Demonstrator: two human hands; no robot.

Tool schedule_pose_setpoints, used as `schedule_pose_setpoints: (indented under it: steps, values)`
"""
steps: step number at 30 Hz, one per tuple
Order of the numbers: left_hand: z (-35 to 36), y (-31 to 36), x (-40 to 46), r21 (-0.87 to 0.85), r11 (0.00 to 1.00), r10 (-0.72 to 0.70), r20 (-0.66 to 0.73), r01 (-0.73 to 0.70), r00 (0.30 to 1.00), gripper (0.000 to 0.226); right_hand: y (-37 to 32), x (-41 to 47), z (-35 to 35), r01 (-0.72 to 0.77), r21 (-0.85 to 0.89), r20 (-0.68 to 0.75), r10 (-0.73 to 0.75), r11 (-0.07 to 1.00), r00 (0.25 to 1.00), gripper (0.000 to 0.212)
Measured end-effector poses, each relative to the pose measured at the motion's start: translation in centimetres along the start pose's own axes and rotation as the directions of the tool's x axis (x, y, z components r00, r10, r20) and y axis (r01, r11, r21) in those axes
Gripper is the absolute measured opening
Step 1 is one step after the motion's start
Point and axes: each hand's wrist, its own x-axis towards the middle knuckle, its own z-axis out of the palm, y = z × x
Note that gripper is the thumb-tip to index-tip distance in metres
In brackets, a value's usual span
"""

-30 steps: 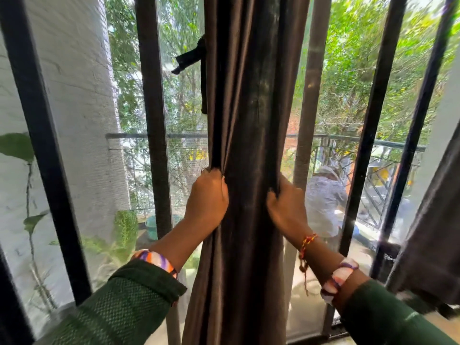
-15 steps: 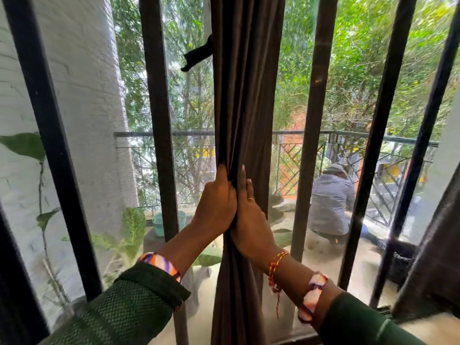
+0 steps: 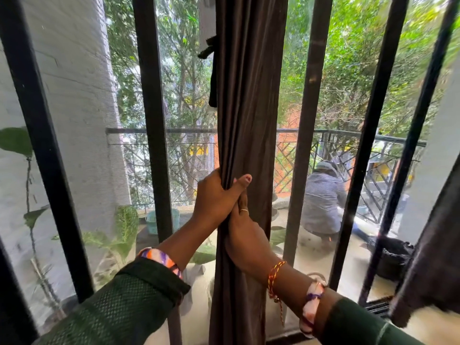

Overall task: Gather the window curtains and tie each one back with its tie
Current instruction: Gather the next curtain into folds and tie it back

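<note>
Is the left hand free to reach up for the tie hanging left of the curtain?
Probably not yet: the left hand grips the gathered curtain. The tie hangs unobstructed above it, so it looks reachable if the right hand holds alone.

Two forearms in dark green sleeves reach up and forward, meeting in the middle. The left hand (image 3: pixel 216 197) sits higher, fingers curled and thumb stretched to the right, gripping. The right hand (image 3: pixel 245 235) is just below, touching it, fingers pointing upward, a ring visible.
</note>
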Motion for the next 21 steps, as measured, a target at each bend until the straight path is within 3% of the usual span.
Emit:
schedule_pose_setpoints:
  steps: [5, 8, 10, 12, 15, 18, 21]
  values:
    - [-0.6, 0.0, 0.6, 0.173, 0.985, -0.004, -0.052, 0.013, 0.999, 0.021, 1.4, 0.4, -0.9, 0.158, -0.051, 0.077, -0.153, 0.986, 0.985, 0.092]
    - [-1.1, -0.2, 0.8, 0.293, 0.955, 0.047, -0.028, -0.037, 0.998, 0.025, 2.7, 1.7, -2.5, 0.316, 0.196, 0.020, -0.326, 0.928, 0.945, 0.076]
    - [-1.5, -0.4, 0.8, 0.397, 0.913, 0.096, 0.025, -0.098, 0.995, 0.029, 2.6, 2.6, -4.1, 0.297, 0.361, -0.174, -0.249, 0.884, 0.953, 0.048]
    - [-1.6, -0.3, 0.6, 0.501, 0.850, 0.131, 0.095, -0.161, 0.987, 0.031, 1.7, 4.3, -6.4, 0.222, 0.464, -0.323, -0.070, 0.857, 0.944, 0.039]
    - [-1.1, 0.5, 0.4, 0.608, 0.762, 0.161, 0.158, -0.224, 0.974, 0.031, -1.1, 7.0, -10.3, 0.175, 0.627, -0.322, 0.047, 0.759, 0.946, 0.066]
    - [-0.3, 1.1, 0.1, 0.687, 0.668, 0.194, 0.209, -0.285, 0.958, 0.034, -3.6, 8.8, -13.8, 0.170, 0.509, -0.402, 0.059, 0.844, 0.914, 0.076]
    - [0.0, 1.8, -0.2, 0.712, 0.631, 0.165, 0.264, -0.307, 0.950, 0.038, -4.3, 10.0, -15.3, 0.107, 0.385, -0.463, 0.091, 0.917, 0.882, 0.061]
